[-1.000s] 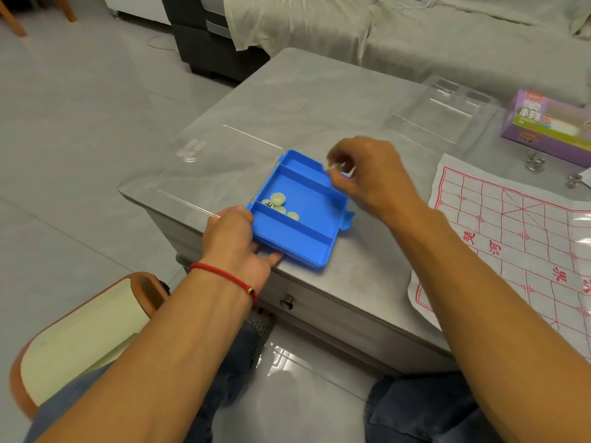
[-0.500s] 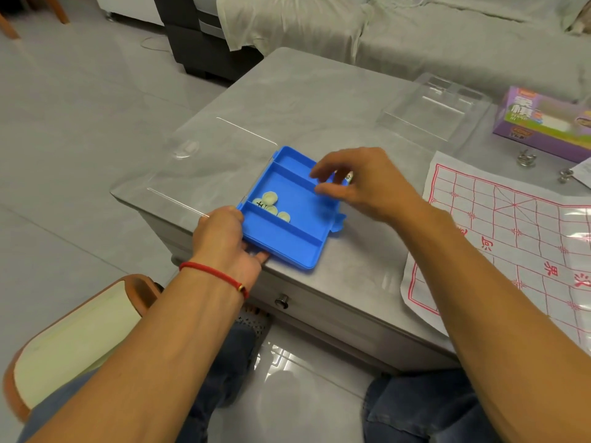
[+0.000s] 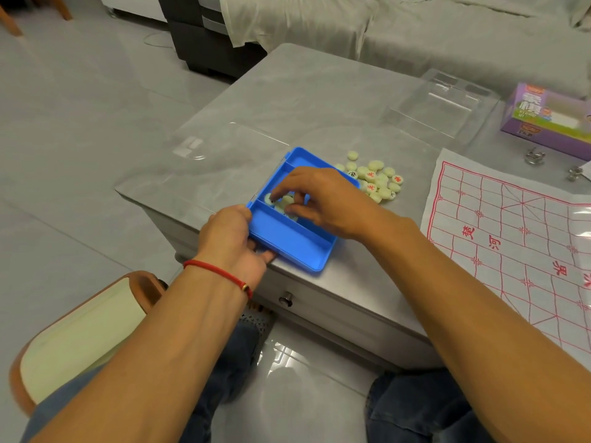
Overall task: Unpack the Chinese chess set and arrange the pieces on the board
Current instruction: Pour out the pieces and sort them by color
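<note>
The left hand [image 3: 235, 238] grips the near-left corner of the blue tray [image 3: 289, 241], whose long axis runs near-right to far-left at the table [image 3: 319, 100] edge. The right hand [image 3: 323, 199] pinches pale chess pieces [image 3: 283, 201] in its middle compartment.

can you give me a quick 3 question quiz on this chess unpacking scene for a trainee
1. True or false: the paper board already has pieces set on it.
2. Which hand steadies the blue tray? A) left hand B) right hand C) neither
3. Fill in: the loose pile of pieces lies on the table between the tray and the ____.

Key
1. False. The board is bare; the pieces are in the pile and in the tray.
2. A. The left hand grips the tray's near left corner while the right hand reaches into the middle compartment at the pieces left there.
3. Board.
</note>
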Motion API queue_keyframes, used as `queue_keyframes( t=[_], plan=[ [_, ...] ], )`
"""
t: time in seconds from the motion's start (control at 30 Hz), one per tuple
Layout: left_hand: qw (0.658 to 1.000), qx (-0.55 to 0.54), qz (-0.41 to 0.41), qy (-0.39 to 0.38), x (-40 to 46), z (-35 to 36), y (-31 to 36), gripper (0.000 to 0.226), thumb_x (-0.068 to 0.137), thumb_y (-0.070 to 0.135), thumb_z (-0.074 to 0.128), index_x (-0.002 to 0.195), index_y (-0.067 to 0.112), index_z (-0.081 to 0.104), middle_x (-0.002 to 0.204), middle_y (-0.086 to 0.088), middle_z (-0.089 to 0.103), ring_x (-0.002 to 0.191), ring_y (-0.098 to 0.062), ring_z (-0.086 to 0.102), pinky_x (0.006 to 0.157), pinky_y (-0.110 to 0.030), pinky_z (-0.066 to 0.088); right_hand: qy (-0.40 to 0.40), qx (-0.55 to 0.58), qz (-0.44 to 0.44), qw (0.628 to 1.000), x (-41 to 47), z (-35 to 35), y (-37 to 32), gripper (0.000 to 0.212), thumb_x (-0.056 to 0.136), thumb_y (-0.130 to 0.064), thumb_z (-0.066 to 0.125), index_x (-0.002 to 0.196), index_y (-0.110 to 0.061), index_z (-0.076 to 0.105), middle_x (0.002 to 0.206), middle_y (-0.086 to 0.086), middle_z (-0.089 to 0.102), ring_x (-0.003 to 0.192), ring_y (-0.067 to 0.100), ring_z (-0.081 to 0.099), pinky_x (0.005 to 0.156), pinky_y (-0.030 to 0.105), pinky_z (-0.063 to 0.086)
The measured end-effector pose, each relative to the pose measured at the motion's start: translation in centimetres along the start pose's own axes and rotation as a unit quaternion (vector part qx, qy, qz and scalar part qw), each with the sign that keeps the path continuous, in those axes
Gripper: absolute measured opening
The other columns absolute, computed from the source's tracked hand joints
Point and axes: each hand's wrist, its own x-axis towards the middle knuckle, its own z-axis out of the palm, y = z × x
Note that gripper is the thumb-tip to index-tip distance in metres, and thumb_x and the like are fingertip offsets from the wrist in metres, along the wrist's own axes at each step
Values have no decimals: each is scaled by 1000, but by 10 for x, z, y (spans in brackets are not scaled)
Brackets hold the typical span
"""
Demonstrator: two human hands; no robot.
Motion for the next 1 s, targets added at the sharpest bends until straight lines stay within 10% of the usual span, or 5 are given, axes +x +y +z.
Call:
queue_keyframes(
  t=[0.53, 0.77, 1.0],
  plan=[
    [1000, -1, -10, 16, 0, 2, 1, 23, 96, 4, 43, 114, 10, 55, 103, -13, 66, 92, -29, 67, 63, -48, 54, 30, -74, 28, 996, -8, -5, 18, 24, 91, -14, 65, 115, -15, 68, 103, 0, 66, 78, 8, 49, 77, 35, 50],
    [1000, -6, -8, 20, -1, 0, 3, 24, 97, 4, 42, 114, 11, 57, 100, -12, 69, 90, -28, 69, 61, -45, 56, 194, -46, 124, 972, -16, -39, 35, 20, 85, -20, 68, 105, -17, 67, 93, -3, 68, 75, 16, 62, 77, 37, 52],
    [1000, -11, 1, 20, -1, 1, 4, 21, 96, 3, 42, 109, 10, 58, 96, -12, 69, 86, -28, 70, 61, -45, 57, 114, -100, 227, 962, -37, -40, 68, 26, 89, -19, 67, 116, -19, 67, 105, 2, 68, 93, 23, 62, 84, 44, 52]
  ],
)
